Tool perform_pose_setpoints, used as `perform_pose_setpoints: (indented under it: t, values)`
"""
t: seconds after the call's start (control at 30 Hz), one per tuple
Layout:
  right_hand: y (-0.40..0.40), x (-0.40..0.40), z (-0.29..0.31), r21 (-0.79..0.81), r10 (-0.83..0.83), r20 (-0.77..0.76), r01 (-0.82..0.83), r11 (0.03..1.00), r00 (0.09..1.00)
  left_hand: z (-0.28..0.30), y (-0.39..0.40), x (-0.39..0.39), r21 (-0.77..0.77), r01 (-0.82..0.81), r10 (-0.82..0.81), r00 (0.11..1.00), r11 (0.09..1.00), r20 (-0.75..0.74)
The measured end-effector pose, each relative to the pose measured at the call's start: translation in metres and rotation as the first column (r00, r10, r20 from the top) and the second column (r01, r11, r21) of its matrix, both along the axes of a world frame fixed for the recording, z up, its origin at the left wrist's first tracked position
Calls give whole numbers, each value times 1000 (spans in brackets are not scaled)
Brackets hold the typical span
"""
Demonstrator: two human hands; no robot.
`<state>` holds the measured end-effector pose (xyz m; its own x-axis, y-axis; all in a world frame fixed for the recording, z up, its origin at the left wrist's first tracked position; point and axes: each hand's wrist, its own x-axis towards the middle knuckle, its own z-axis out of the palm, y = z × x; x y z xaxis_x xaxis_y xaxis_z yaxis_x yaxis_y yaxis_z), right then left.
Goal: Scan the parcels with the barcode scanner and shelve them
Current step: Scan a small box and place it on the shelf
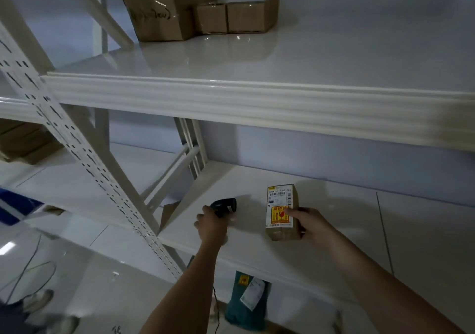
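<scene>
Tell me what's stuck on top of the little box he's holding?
The small parcel carries a white shipping label with a barcode and a yellow-and-red sticker. The right hand's fingers cover part of it.

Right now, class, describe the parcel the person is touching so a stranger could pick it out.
Find the white rack's lower shelf. Near its front edge sits a small brown parcel, gripped by the right hand. Unlike the plain boxes above, it carries a white label and yellow sticker.
</scene>
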<state>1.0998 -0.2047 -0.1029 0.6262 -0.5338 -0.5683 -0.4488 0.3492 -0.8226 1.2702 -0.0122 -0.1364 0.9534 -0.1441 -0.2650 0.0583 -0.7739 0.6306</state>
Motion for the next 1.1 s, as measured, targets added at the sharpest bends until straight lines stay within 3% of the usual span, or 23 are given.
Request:
perform_pose_setpoints:
  t: [0.1, 0.23, 0.33, 0.47, 0.63, 0.9, 1.0, 1.1]
  values:
    - [4, 12, -2, 18, -44, -9, 44, 999, 999, -7, 5, 24, 117, 45, -25, 986, 992, -164]
    - [17, 23, -4, 35, -100, -23, 100, 994, 995, -13, 6, 47, 151, 260, -212, 938, 954, -272]
    - [25, 30, -4, 53, -150, -24, 151, 987, 988, -23, 3, 61, 3, 300, -278, 888, 954, -365]
    - [36, 30, -5, 72, -248, 3, 247, 966, 969, -22, 7, 58, -345, 225, -398, 695, 911, -598]
    - [50, 19, -9, 79, -360, 2, 359, 930, 933, -14, 10, 45, -582, 243, -577, 645, 776, -500]
    - [60, -11, -15, 13, -480, 28, 480, 877, 877, 33, 7, 29, -708, 182, -656, 581, 683, -483]
    - [70, -16, -3, 6, -484, 63, 484, 875, 873, 51, 2, 22, -693, 190, -659, 552, 696, -511]
    - [77, -18, 3, -56, -500, 76, 505, 862, 863, 66, -1, 11, -602, 357, -672, 592, 714, -446]
